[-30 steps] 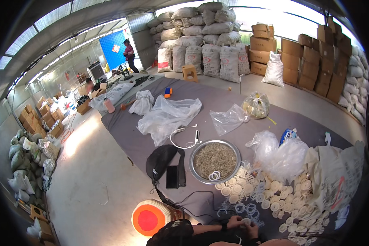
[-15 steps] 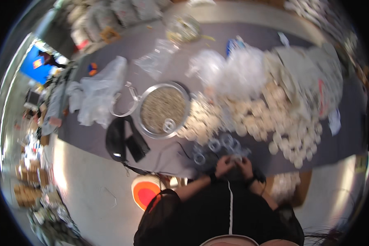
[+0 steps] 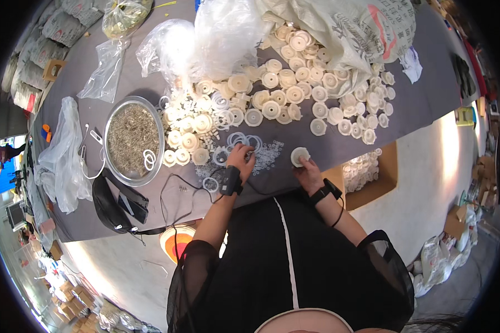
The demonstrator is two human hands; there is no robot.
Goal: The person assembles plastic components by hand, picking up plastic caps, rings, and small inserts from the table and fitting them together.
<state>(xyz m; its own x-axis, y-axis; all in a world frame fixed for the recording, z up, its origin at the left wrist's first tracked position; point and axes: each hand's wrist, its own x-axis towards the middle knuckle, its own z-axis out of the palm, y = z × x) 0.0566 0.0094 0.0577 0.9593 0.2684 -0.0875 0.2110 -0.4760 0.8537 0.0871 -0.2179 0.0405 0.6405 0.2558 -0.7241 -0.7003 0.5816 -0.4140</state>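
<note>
Holding one pale disc (image 3: 300,156), the right hand (image 3: 310,175) stands near the table's edge, its fingers and thumb closed narrowly on the disc, which is at the 11 o'clock end of this hand. From it, at 3 o'clock and lower than the table (image 3: 428,105), is an open box (image 3: 393,175) with many pale pieces inside. The left hand (image 3: 241,161) is well apart from the right one, between 9 and 10 o'clock; its fingers are bent close to some clear rings (image 3: 254,141), but whether they grip one, I cannot tell. Seen from the left hand, these rings are at 12 o'clock, just beside it, and small clear bits (image 3: 269,158) are scattered at 3 o'clock. More discs (image 3: 278,100) lie in a loose heap at 1 o'clock, reaching up to a pale sack (image 3: 391,33). Clear bags (image 3: 228,39) are at 12 o'clock, behind the heap. Between 9 and 10 o'clock is a metal bowl (image 3: 106,141), filled with small grains (image 3: 130,130); on them, at the bowl's 5 o'clock side, rest white rings (image 3: 149,156). At 8 o'clock lies a phone (image 3: 133,208), beside a black pouch (image 3: 106,202).
</note>
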